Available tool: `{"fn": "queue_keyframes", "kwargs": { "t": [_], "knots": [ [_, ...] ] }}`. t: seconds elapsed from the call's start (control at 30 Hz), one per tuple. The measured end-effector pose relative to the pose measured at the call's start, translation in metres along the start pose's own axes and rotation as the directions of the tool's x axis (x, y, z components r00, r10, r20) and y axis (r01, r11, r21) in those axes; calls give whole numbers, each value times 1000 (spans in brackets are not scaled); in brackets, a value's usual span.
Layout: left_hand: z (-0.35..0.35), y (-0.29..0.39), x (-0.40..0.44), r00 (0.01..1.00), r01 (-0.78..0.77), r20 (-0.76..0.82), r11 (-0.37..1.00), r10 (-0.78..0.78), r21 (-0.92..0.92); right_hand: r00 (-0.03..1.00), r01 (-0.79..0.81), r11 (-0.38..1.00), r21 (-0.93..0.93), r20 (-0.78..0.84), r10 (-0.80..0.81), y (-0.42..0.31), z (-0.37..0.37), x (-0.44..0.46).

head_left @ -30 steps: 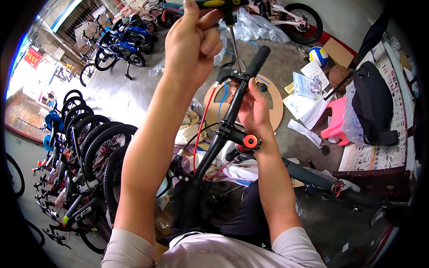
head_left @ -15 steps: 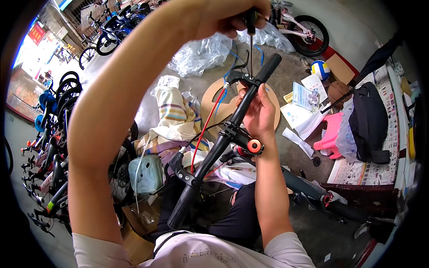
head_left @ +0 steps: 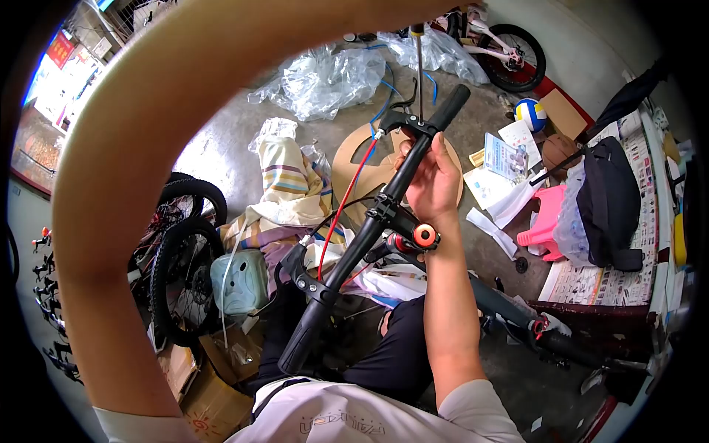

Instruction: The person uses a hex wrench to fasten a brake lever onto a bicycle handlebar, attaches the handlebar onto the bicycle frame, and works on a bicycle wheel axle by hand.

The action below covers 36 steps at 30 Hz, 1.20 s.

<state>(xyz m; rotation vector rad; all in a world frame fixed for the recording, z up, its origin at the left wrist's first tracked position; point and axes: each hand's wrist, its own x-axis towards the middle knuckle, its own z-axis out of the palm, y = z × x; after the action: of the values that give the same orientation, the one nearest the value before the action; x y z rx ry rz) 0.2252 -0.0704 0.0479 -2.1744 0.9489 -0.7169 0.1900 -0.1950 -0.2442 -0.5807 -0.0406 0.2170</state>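
A black bicycle handlebar (head_left: 354, 247) runs diagonally in front of me, with grips on both ends. My right hand (head_left: 436, 184) holds it from below, near the upper brake lever (head_left: 399, 122); the thumb shows on one side and fingertips on the other. A screwdriver (head_left: 419, 70) stands upright with its tip at the lever's clamp. My left forearm (head_left: 244, 52) arches over the top; the left hand is almost wholly cut off by the upper edge, at the screwdriver's handle. A red cable (head_left: 347, 192) leads from the upper lever. The lower brake lever (head_left: 299, 277) is by the other grip.
Bicycle wheels (head_left: 185, 273) and a cardboard box (head_left: 214, 402) lie at left. Plastic wrap (head_left: 325, 81) and a cardboard ring (head_left: 351, 159) are on the floor ahead. At right are a pink stool (head_left: 546, 221), a black bag (head_left: 609, 203) and a ball (head_left: 529, 114).
My left arm has swung up and outward, taking the hand mostly out of the picture. The screwdriver is still at the clamp. My right hand and the handlebar have barely shifted.
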Motion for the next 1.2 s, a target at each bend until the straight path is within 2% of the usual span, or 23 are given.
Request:
{"fn": "queue_keyframes", "kwargs": {
  "t": [0.03,0.1,0.13,0.17,0.23,0.27,0.3,0.37,0.4,0.47,0.5,0.57,0.6,0.67,0.7,0.77,0.8,0.93,1.0,1.13,1.2],
  "knots": [
    [5,5,-3,1000,0,-1,1000,0,-1,1000,4,1000,-9,3,-4,0,0,0],
    [5,16,-14,975,124,-155,968,-160,-218,1000,8,1000,-19,7,-7,0,1,1],
    [2,19,-14,977,214,42,929,-211,-302,1000,12,1000,-22,3,-12,0,2,1],
    [4,26,-13,977,213,40,928,-211,-305,1000,17,1000,-25,-2,-17,0,2,0],
    [5,39,-14,905,373,-50,845,-422,-383,1000,14,1000,-17,-1,-14,0,2,1],
    [5,45,-23,860,363,-137,777,-492,-513,1000,7,1000,-4,-1,-7,0,1,0],
    [11,48,-20,858,364,-138,776,-494,-516,1000,7,1000,-7,-2,-7,0,2,0],
    [30,56,-9,743,535,-59,645,-667,-546,1000,22,999,-36,-4,-22,-2,6,-1],
    [31,58,-10,742,535,-58,643,-667,-547,1000,22,999,-37,-5,-22,-2,5,-1],
    [32,64,-12,667,549,-88,567,-740,-614,1000,4,999,-33,-14,-5,-2,4,-1],
    [35,67,-13,668,549,-85,567,-739,-615,1000,3,1000,-31,-17,-4,-1,4,0],
    [45,76,-16,518,348,-285,503,-807,-791,1000,7,1000,-30,-15,-7,-1,4,0],
    [47,79,-18,519,348,-284,503,-806,-791,1000,7,1000,-30,-17,-7,-1,3,1],
    [51,85,-21,441,124,-317,407,-840,-905,1000,-3,1000,-8,16,3,-2,1,2],
    [54,86,-22,442,123,-315,405,-840,-906,1000,-3,1000,-8,14,3,-1,1,2],
    [62,85,-23,450,1,-279,313,-848,-950,1000,1,1000,9,17,-1,0,0,2],
    [65,83,-22,446,-29,-297,318,-844,-948,1000,-1,1000,11,17,1,0,0,2],
    [64,80,-28,490,-42,-278,297,-826,-954,1000,-10,998,56,16,9,2,-4,5],
    [60,78,-32,590,-17,-184,216,-786,-976,1000,-18,998,65,19,16,2,-7,6],
    [56,77,-34,612,3,-168,215,-773,-977,998,-8,998,70,56,4,3,-8,8],
    [58,78,-33,607,-43,-183,198,-773,-979,999,8,998,57,42,-11,5,-10,9]
  ]
}}
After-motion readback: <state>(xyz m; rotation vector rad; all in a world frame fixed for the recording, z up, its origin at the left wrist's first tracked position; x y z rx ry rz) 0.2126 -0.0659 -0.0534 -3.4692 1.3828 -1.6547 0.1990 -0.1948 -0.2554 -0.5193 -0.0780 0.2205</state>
